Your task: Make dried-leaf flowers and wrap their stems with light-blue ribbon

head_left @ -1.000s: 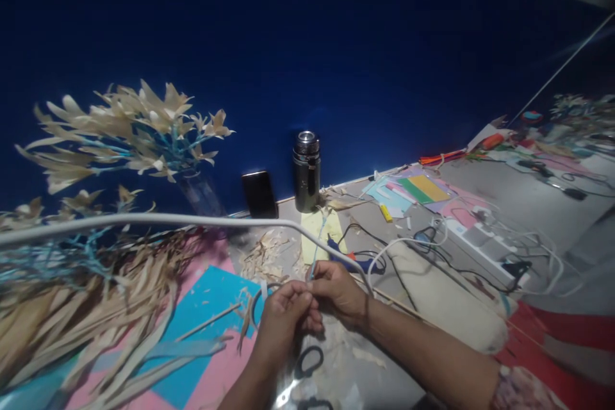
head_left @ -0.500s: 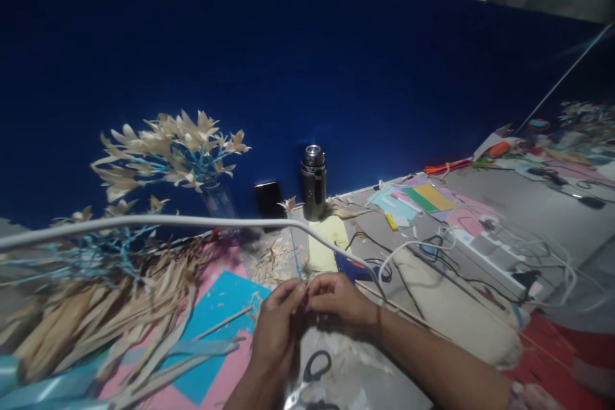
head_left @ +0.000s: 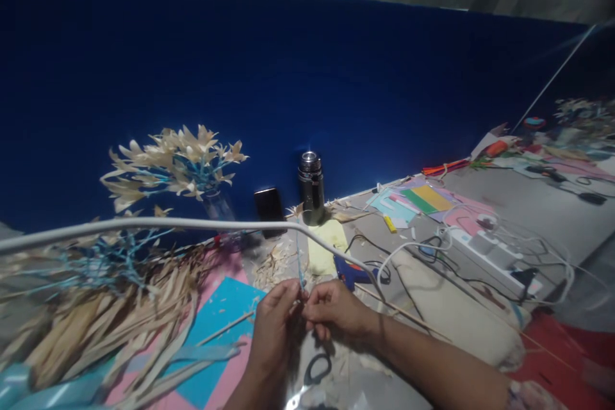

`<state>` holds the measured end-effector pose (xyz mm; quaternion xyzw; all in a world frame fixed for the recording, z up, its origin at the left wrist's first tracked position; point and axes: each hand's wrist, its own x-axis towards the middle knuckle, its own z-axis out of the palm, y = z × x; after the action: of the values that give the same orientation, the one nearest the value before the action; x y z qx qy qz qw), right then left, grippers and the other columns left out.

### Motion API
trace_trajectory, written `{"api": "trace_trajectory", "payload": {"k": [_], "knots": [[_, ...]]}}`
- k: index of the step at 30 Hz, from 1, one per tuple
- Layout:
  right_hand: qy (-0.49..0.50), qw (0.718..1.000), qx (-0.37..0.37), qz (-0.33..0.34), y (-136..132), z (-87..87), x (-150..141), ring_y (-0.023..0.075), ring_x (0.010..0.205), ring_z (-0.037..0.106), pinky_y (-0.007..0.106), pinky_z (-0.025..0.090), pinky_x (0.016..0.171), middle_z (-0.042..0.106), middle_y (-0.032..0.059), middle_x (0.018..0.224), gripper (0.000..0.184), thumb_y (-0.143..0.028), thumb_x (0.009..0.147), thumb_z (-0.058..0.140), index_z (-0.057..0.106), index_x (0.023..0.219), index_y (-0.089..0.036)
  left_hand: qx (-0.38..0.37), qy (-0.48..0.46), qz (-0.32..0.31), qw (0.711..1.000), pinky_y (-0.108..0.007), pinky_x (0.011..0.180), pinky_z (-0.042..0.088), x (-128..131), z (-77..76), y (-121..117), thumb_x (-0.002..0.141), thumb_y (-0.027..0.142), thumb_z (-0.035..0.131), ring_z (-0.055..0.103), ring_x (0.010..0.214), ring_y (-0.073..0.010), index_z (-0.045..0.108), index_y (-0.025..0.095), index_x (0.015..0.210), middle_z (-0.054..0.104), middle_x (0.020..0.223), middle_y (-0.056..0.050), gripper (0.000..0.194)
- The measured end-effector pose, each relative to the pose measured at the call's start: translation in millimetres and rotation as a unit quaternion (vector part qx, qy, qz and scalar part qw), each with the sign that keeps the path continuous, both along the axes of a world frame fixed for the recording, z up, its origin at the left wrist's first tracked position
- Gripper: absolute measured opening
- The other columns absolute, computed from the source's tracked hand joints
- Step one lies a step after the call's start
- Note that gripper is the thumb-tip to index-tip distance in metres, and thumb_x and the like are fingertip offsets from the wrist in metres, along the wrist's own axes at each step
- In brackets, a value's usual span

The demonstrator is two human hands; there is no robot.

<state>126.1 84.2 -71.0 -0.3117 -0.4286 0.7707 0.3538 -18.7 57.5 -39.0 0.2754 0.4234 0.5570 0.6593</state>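
Observation:
My left hand (head_left: pixel 275 320) pinches the lower end of a thin blue flower stem (head_left: pixel 300 259), which stands nearly upright. Its small pale flower head (head_left: pixel 295 211) shows just above the white cable. Close beside it, the thumb and fingers of my right hand (head_left: pixel 339 311) are pressed together at the stem's base; the exact contact is hidden between the fingertips. Below both hands lie dark-handled scissors (head_left: pixel 317 370). A blue glue gun (head_left: pixel 354 270) rests behind my right hand, near a yellow pad (head_left: pixel 329 248).
The white cable (head_left: pixel 144 224) crosses in front of the view. Pale flowers in a vase (head_left: pixel 177 163), dried husks (head_left: pixel 72 333) and blue paper (head_left: pixel 225 307) lie left. A thermos (head_left: pixel 312 192) and phone (head_left: pixel 269 208) stand by the wall. A power strip (head_left: pixel 494 256) lies right.
The view has tilted slightly. The flower head sits lower relative to the thermos and closer to the cable. My right fingers have shifted a little at the stem's base.

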Motion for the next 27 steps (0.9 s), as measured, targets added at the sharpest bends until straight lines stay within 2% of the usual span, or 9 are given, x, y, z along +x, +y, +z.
{"api": "trace_trajectory", "payload": {"k": [5, 8, 11, 14, 20, 23, 27], "knots": [[-0.008, 1.000, -0.010, 0.010, -1, 3.6, 1, 0.0070, 0.040, 0.057, 0.016, 0.042, 0.039, 0.071, 0.0016, 0.060, 0.047, -0.046, 0.060, 0.094, 0.063, 0.069, -0.012, 0.005, 0.006, -0.001, 1.000, -0.027, 0.049, 0.049, 3, 3.8, -4, 0.080, 0.047, 0.079, 0.062, 0.050, -0.0162, 0.068, 0.018, 0.081, 0.067, 0.069, -0.001, 0.031], [-0.014, 1.000, -0.018, 0.007, 0, 3.2, 0, 0.0079, 0.039, 0.057, 0.017, 0.042, 0.038, 0.071, 0.0011, 0.059, 0.043, -0.041, 0.057, 0.094, 0.061, 0.067, -0.014, 0.023, 0.088, 0.043, 0.995, -0.025, 0.050, 0.047, 4, 5.9, -6, 0.073, 0.045, 0.085, 0.061, 0.053, -0.0154, 0.070, 0.018, 0.081, 0.067, 0.067, -0.001, 0.033], [-0.017, 1.000, -0.022, 0.003, -1, 0.7, -2, 0.0078, 0.037, 0.056, 0.016, 0.040, 0.035, 0.070, 0.0006, 0.056, 0.039, -0.037, 0.057, 0.092, 0.062, 0.066, -0.014, 0.049, 0.187, 0.088, 0.977, -0.024, 0.053, 0.048, 5, 8.0, -7, 0.067, 0.043, 0.088, 0.061, 0.058, -0.0165, 0.073, 0.016, 0.076, 0.069, 0.065, -0.003, 0.032], [-0.007, 1.000, -0.023, 0.008, -2, -0.4, -2, 0.0077, 0.038, 0.057, 0.016, 0.042, 0.036, 0.071, 0.0018, 0.058, 0.041, -0.040, 0.058, 0.093, 0.064, 0.067, -0.012, 0.056, 0.228, 0.101, 0.967, -0.025, 0.051, 0.046, 4, 9.8, -7, 0.067, 0.047, 0.087, 0.060, 0.056, -0.0168, 0.074, 0.015, 0.070, 0.068, 0.063, -0.004, 0.034], [0.000, 0.999, -0.022, 0.025, -2, 2.5, 1, 0.0084, 0.042, 0.060, 0.017, 0.045, 0.040, 0.072, 0.0023, 0.062, 0.051, -0.049, 0.059, 0.095, 0.062, 0.071, -0.013, 0.036, 0.168, 0.068, 0.983, -0.025, 0.048, 0.044, 2, 11.5, -8, 0.067, 0.048, 0.087, 0.057, 0.052, -0.0159, 0.075, 0.014, 0.068, 0.065, 0.059, -0.003, 0.035], [-0.005, 0.999, -0.026, 0.045, -4, 2.4, 1, 0.0084, 0.044, 0.061, 0.017, 0.045, 0.042, 0.071, 0.0020, 0.063, 0.051, -0.050, 0.059, 0.095, 0.062, 0.071, -0.013, 0.019, 0.122, 0.047, 0.991, -0.025, 0.046, 0.043, 3, 11.5, -10, 0.068, 0.045, 0.086, 0.055, 0.049, -0.0147, 0.073, 0.014, 0.065, 0.063, 0.057, -0.002, 0.034], [-0.008, 0.997, -0.023, 0.069, -6, 0.2, 0, 0.0085, 0.047, 0.062, 0.018, 0.046, 0.044, 0.072, 0.0020, 0.066, 0.051, -0.049, 0.059, 0.096, 0.064, 0.074, -0.011, 0.011, 0.105, 0.043, 0.993, -0.023, 0.041, 0.039, 5, 8.6, -11, 0.066, 0.041, 0.087, 0.051, 0.044, -0.0118, 0.070, 0.015, 0.061, 0.060, 0.055, 0.000, 0.032]]}}
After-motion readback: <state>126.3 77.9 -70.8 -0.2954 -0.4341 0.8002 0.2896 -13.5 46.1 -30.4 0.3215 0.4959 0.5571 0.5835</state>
